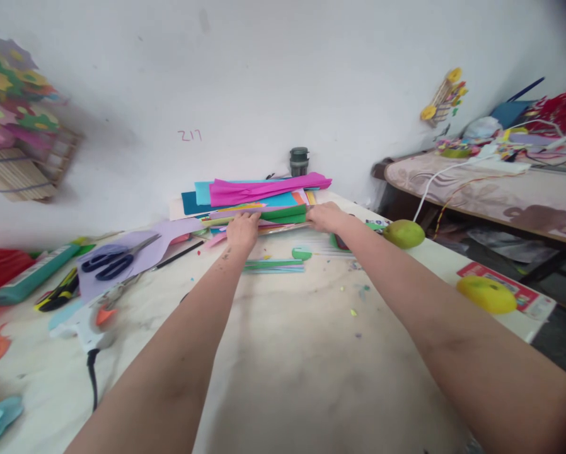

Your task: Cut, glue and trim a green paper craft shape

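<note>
Both arms stretch forward to the pile of coloured sheets at the back of the table. My left hand [243,231] has its fingers curled over the left part of a folded green sheet [285,215]. At the sheet's right end, my right hand [327,217] is closed on it. Behind them lie a magenta sheet [264,188] and blue sheets [193,203]. On the table nearer to me are thin green and blue paper strips [276,267] and a small green piece [302,253]. The fingertips are partly hidden.
Dark-handled scissors [115,261] lie on lilac paper [169,236] at left, near a yellow-black cutter [60,290] and a white corded glue gun [87,325]. A green mango [403,233] and a yellow mango [486,294] sit at right. A dark-lidded jar [299,162] stands by the wall.
</note>
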### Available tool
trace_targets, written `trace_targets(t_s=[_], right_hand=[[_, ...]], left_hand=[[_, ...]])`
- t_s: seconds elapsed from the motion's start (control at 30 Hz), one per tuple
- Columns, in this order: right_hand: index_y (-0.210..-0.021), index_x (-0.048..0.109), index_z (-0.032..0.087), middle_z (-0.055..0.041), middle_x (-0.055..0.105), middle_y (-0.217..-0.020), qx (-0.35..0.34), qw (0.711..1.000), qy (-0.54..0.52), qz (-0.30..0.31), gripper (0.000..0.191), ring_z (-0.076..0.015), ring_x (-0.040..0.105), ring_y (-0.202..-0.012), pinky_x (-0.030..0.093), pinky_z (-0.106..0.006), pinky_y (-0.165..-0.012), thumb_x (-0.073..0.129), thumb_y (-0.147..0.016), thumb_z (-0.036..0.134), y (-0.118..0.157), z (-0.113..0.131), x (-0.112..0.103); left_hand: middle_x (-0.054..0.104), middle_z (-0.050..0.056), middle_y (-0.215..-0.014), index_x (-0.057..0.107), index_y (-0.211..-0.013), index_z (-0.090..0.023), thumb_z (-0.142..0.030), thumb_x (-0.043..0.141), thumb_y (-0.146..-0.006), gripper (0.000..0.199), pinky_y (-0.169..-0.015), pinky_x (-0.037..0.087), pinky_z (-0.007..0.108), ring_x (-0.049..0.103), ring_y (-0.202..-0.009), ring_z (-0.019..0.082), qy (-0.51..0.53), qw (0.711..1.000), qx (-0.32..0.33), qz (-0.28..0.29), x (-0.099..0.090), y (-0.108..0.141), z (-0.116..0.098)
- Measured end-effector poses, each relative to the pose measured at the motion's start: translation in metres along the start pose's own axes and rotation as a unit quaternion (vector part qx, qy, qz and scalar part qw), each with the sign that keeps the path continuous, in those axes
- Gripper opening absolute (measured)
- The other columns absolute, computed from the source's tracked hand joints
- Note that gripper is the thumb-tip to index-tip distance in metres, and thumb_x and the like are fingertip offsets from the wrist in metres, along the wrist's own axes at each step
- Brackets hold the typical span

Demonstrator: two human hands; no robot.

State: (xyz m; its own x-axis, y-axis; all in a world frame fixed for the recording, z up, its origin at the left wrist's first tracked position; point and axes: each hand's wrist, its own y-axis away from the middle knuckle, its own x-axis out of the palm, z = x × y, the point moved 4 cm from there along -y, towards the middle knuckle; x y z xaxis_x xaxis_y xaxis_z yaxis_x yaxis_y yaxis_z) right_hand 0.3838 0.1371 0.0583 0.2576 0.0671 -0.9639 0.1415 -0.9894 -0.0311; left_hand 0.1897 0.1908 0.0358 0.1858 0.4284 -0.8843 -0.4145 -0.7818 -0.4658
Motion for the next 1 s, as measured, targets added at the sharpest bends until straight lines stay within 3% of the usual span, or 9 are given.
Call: trace_targets(t_s=[0.23,0.4,0.57,0.7,0.87,1.0], right_hand=[[-0.103,0.066,0.019,-0.0131,0.065,-0.109,0.017,0.999,-0.015,-0.031,0.028,-0.0261,0.058,-0.101,0.041,-0.031,-0.077,0.047,-0.086,0.031,-0.018,-0.017,-0.005],[-0.099,0.068,0.02,-0.0089,0.067,-0.103,0.019,0.998,-0.047,-0.034,0.027,-0.0237,0.06,-0.096,0.04,-0.026,-0.069,0.052,-0.082,0.035,-0.028,-0.026,-0.007],[-0.096,0.071,0.021,-0.0042,0.07,-0.091,0.021,0.993,-0.113,-0.017,0.028,-0.0182,0.061,-0.084,0.037,-0.023,-0.063,0.06,-0.076,0.037,-0.031,-0.024,-0.01],[-0.093,0.073,0.017,-0.0019,0.069,-0.081,0.012,0.984,-0.18,-0.002,0.03,-0.0147,0.059,-0.074,0.036,-0.022,-0.06,0.064,-0.071,0.036,-0.03,-0.02,-0.012],[-0.081,0.072,0.015,-0.0007,0.063,-0.069,0.01,0.974,-0.225,0.015,0.023,-0.0124,0.054,-0.066,0.035,-0.021,-0.056,0.06,-0.074,0.034,-0.022,-0.015,-0.015],[-0.064,0.065,0.017,0.0,0.055,-0.058,0.012,0.976,-0.217,0.004,0.019,-0.0126,0.049,-0.062,0.033,-0.022,-0.055,0.058,-0.075,0.031,-0.018,-0.01,-0.021]], left_hand=[[0.067,0.007,-0.101,0.066,-0.102,-0.022,-0.036,0.033,-0.091,0.038,-0.087,0.04,0.034,0.05,-0.107,0.023,0.013,0.999,0.012,-0.031,-0.001,0.002,-0.001],[0.066,0.007,-0.105,0.065,-0.104,-0.021,-0.044,0.046,-0.085,0.035,-0.09,0.039,0.034,0.049,-0.109,0.024,0.022,0.998,0.018,-0.048,0.001,0.003,0.001],[0.065,0.008,-0.107,0.062,-0.106,-0.02,-0.041,0.057,-0.08,0.034,-0.085,0.04,0.035,0.049,-0.107,0.026,-0.001,0.998,0.056,-0.029,-0.005,0.003,-0.01],[0.065,0.007,-0.103,0.061,-0.104,-0.02,-0.038,0.057,-0.08,0.03,-0.078,0.042,0.033,0.05,-0.103,0.026,-0.017,0.999,0.042,0.0,-0.006,0.0,-0.015],[0.065,0.008,-0.101,0.06,-0.108,-0.021,-0.038,0.055,-0.081,0.032,-0.074,0.042,0.031,0.051,-0.103,0.026,-0.011,1.0,0.016,0.019,-0.004,-0.003,-0.012],[0.066,0.007,-0.101,0.062,-0.108,-0.022,-0.04,0.055,-0.081,0.033,-0.076,0.042,0.03,0.051,-0.102,0.024,0.004,1.0,0.027,0.002,-0.003,0.0,-0.011]])
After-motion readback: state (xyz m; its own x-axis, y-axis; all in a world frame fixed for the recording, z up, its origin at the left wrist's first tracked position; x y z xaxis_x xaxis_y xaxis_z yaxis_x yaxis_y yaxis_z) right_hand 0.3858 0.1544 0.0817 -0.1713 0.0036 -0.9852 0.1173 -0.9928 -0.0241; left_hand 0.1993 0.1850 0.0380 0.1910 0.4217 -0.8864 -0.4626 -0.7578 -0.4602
